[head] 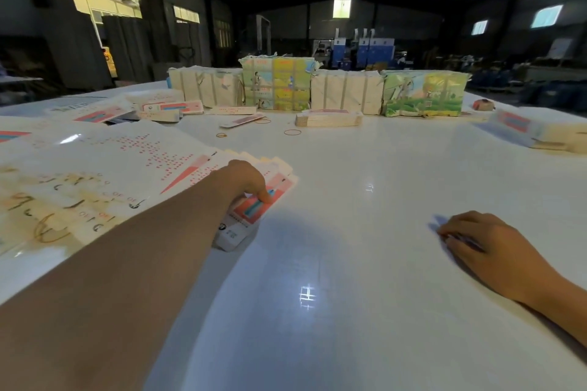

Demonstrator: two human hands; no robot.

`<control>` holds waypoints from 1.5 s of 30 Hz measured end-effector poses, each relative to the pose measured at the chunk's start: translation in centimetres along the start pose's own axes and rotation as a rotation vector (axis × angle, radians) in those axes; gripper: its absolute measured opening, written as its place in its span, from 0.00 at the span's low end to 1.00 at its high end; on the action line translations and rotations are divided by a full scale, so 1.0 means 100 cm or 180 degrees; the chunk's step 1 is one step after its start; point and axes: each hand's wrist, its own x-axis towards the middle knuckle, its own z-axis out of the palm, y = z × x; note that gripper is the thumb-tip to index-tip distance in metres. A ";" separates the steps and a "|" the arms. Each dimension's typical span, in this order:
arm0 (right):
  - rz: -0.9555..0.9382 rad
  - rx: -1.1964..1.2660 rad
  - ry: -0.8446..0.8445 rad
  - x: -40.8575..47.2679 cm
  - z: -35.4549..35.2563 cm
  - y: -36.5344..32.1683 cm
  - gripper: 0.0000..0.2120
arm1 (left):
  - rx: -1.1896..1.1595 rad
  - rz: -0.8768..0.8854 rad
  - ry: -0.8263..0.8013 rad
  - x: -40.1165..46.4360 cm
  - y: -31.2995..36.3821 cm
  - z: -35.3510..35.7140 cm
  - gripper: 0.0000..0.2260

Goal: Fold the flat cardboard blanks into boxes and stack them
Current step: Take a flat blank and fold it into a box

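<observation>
While the left hand (246, 182) reaches out over the left side of the table (365, 232), its fingers curl down onto the fanned blanks (254, 203), with the thumb pressing on the pink and blue print of the top one; it seems to pinch or drag that top blank, though the fingers below are hidden. The right hand (479, 241) rests flat on the bare white surface nearer the right edge, fingers loosely stretched and holding nothing. These blanks look thin and light, stiff enough to keep flat but easy to bend, and their glossy faces probably slide on each other, so I would take one by its free near corner and not in the middle. More loose sheets (95, 174) lie spread toward the left edge. Along the far edge stand wrapped bundles (276, 82), with a small stack of flat pieces (328, 119) in front of them and some rubber bands (292, 132) on the table. No folded box is visible yet, so the work appears at its beginning.
</observation>
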 end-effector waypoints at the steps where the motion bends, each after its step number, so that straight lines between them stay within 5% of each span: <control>1: -0.0007 0.0006 0.0003 0.000 0.000 0.000 0.09 | -0.0149 0.0009 0.0186 0.002 0.000 0.003 0.31; 8: 0.0039 -0.0025 -0.0031 0.002 -0.001 0.000 0.08 | -0.0631 0.0426 0.0900 -0.002 0.021 0.004 0.09; 14: 0.0222 -0.0214 -0.0159 0.003 -0.004 -0.006 0.08 | -0.0966 0.1619 0.0517 -0.066 0.076 0.029 0.05; 25: 0.0413 -0.0274 -0.0330 0.003 -0.003 -0.006 0.08 | -0.1015 0.2414 0.0818 -0.094 0.069 0.098 0.07; 27: 0.0685 0.0187 -0.0028 0.004 -0.004 -0.007 0.09 | -0.0955 0.2446 0.0867 -0.093 0.068 0.099 0.07; 30: 0.1274 0.2058 0.0525 0.006 -0.012 -0.010 0.15 | -0.0946 0.2527 0.0954 -0.090 0.065 0.100 0.07; 33: 0.1494 0.3349 0.0175 0.004 -0.015 -0.013 0.12 | -0.0951 0.2559 0.0981 -0.091 0.064 0.098 0.07; 36: 0.1454 0.3480 0.0042 0.003 -0.012 -0.016 0.07 | -0.0783 0.2527 0.0931 -0.095 0.067 0.099 0.11; 41: 0.1556 0.3615 0.0406 0.004 -0.015 -0.013 0.13 | 0.0710 0.2793 0.1260 -0.106 0.072 0.108 0.45; 45: 0.1550 0.3634 0.0492 0.005 -0.014 -0.017 0.10 | 0.0559 0.2642 0.1045 -0.105 0.078 0.110 0.44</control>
